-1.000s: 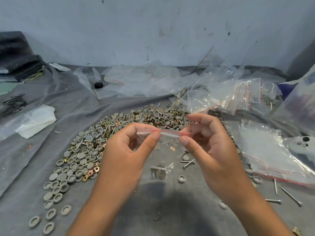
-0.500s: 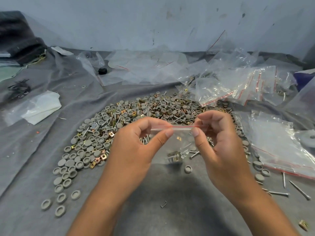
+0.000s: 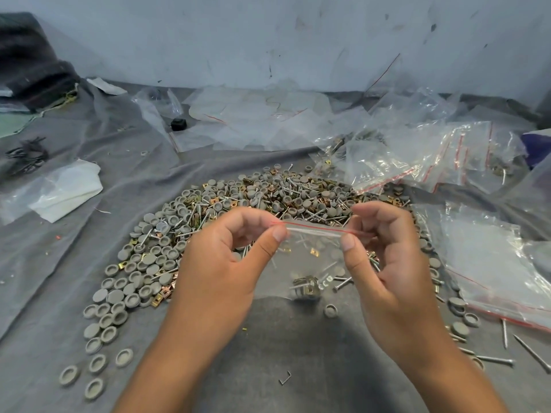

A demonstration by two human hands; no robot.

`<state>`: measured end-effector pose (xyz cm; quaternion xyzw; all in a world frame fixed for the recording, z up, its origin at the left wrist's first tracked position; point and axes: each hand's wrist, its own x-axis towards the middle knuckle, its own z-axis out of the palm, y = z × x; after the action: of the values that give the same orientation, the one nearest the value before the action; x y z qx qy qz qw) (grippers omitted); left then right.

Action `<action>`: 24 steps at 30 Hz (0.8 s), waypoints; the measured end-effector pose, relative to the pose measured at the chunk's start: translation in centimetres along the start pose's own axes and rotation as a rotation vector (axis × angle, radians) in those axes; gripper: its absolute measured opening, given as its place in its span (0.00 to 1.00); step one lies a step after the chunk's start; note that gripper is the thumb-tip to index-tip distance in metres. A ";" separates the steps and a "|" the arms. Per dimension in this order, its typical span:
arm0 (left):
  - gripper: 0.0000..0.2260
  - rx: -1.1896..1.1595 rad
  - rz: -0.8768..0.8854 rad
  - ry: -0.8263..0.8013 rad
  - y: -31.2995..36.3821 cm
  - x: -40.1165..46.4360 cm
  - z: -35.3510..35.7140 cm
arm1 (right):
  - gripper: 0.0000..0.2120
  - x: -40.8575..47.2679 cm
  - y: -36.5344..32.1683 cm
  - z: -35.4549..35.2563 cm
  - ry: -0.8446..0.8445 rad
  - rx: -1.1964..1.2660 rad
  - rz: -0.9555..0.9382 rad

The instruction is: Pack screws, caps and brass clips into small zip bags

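Left hand (image 3: 226, 263) and right hand (image 3: 384, 257) each pinched an end of the zip bag (image 3: 313, 257); its seal ran left-right between them, apparently closed.

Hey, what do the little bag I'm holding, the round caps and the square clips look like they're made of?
Bag: thin clear plastic film, glossy, see-through, with a red zip strip.
Caps: probably moulded plastic, matte grey, dished on one side.
Clips: likely brass-coloured metal, shiny yellow and folded thin.
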<state>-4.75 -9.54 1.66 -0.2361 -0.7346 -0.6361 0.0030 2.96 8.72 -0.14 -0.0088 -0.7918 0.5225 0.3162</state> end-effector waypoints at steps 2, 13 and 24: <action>0.03 0.021 0.009 0.000 0.2 0.0 0.1 | 0.16 0.0 0.0 0.1 -0.003 0.006 0.013; 0.08 -0.024 0.085 -0.020 1.2 -0.5 0.7 | 0.17 -0.1 -0.8 0.5 -0.028 0.082 0.025; 0.10 -0.122 0.102 -0.036 1.0 -0.5 0.6 | 0.17 0.0 -0.8 0.8 -0.049 0.114 -0.003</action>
<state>-3.83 -9.06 2.32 -0.2844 -0.6813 -0.6745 0.0077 2.82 7.71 0.35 0.0232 -0.7682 0.5663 0.2977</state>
